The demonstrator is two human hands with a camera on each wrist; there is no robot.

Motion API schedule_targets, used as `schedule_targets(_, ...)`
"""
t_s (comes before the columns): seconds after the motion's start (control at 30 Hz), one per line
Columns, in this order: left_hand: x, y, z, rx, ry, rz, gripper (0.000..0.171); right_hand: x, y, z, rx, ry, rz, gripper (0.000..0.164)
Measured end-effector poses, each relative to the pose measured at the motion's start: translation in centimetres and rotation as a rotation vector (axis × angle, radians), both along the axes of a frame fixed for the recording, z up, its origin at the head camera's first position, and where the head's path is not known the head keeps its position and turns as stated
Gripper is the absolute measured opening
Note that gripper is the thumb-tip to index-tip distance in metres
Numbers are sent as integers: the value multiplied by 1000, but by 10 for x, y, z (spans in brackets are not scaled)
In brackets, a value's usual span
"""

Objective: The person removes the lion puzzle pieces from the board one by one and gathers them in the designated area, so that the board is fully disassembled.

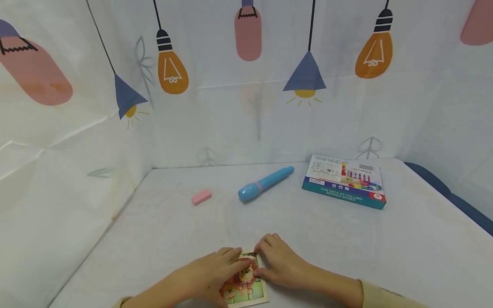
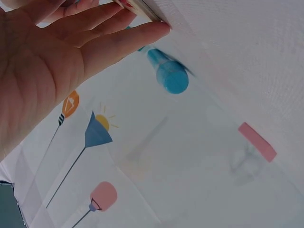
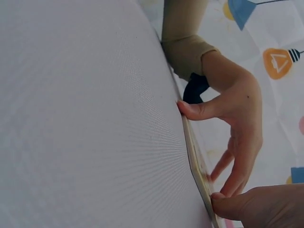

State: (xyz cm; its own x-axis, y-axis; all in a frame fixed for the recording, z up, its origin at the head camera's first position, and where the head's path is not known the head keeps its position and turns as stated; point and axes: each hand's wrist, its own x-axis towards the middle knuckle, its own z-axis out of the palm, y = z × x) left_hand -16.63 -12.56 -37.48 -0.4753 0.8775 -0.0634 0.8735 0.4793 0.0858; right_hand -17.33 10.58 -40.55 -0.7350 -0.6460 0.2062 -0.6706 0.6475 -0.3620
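Note:
A small jigsaw puzzle [image 1: 255,291] with a lion picture and a pale wooden frame lies on the white table, at the bottom middle of the head view. My left hand [image 1: 208,273] spans its left part, fingers over the picture and toward the far edge. In the right wrist view the left thumb [image 3: 192,110] sits on the frame's edge. My right hand [image 1: 285,263] holds the right side near the far corner, thumb and fingertips on the frame. Both hands cover parts of the picture. The left wrist view catches only a corner of the puzzle [image 2: 142,8] beyond the fingers.
Farther back on the table [image 1: 169,231] lie a pink block [image 1: 201,197], a blue toy microphone [image 1: 265,184] and a beaded-toy box [image 1: 344,181] at the right. A white sheet printed with lamps [image 1: 231,124] hangs behind. Something dark blue [image 1: 454,196] borders the table's right edge.

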Motion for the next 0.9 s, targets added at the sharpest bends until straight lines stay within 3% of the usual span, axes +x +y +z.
schedule_targets(0.23,0,-1,2,-37,-16,33,93,0,-1,1,0,38,5,35)
schedule_targets(0.4,0,0,2,-40,-31,40,93,-1,-1,-1,2,-4,-13,36)
schedule_targets(0.67,-1,3,1,-36,-45,36,91,-2,3,-5,-84,-94,-24,37)
schedule_targets(0.9,2,4,2,-70,-65,88,91,-3,1,-4,-94,-144,-22,38)
